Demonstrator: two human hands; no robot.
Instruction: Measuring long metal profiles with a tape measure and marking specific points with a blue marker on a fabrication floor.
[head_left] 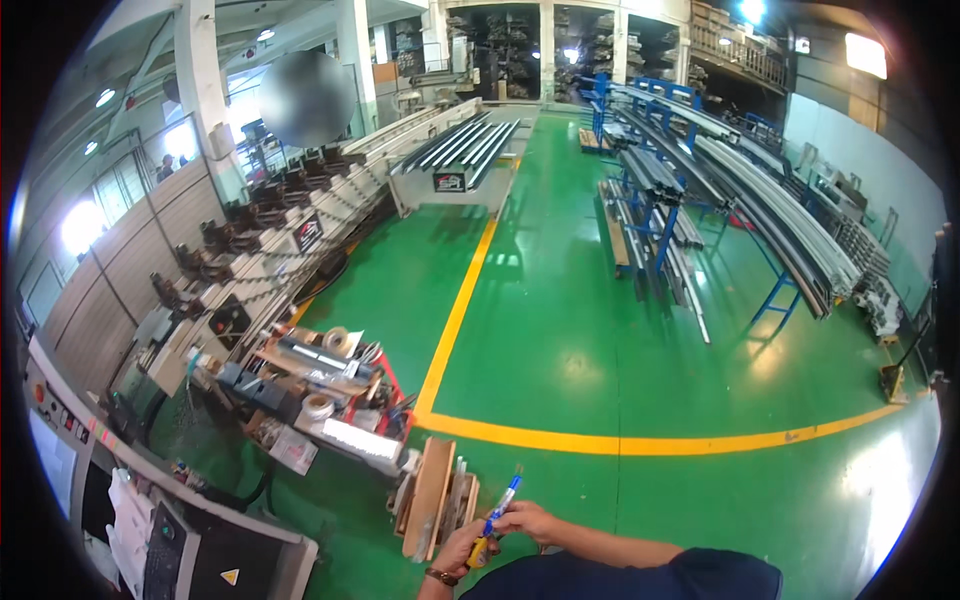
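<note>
A slim, rod-like tool (506, 494), blue and white with a smooth, plastic-looking surface, is at the lower centre of the frame, a yellow piece (479, 553) just below it; whether the two are joined I cannot tell. The left hand (460, 547), a dark band (441, 577) round its wrist, has its fingers curled closed about the tool's lower part. The right hand (528, 520) has its fingers bent in against the tool's middle; whether they pinch or merely touch, I cannot tell. The tool's long axis slants, its upper end pointing to the upper right of the frame. Beneath spreads a glossy green floor (560, 380) crossed by yellow lines (620, 445). Flat wooden boards (430, 490) stand just left of the hands, near a cluttered, red-edged bench (396, 388); long, straight metal profiles (775, 205) fill a blue rack (780, 295) at upper right
</note>
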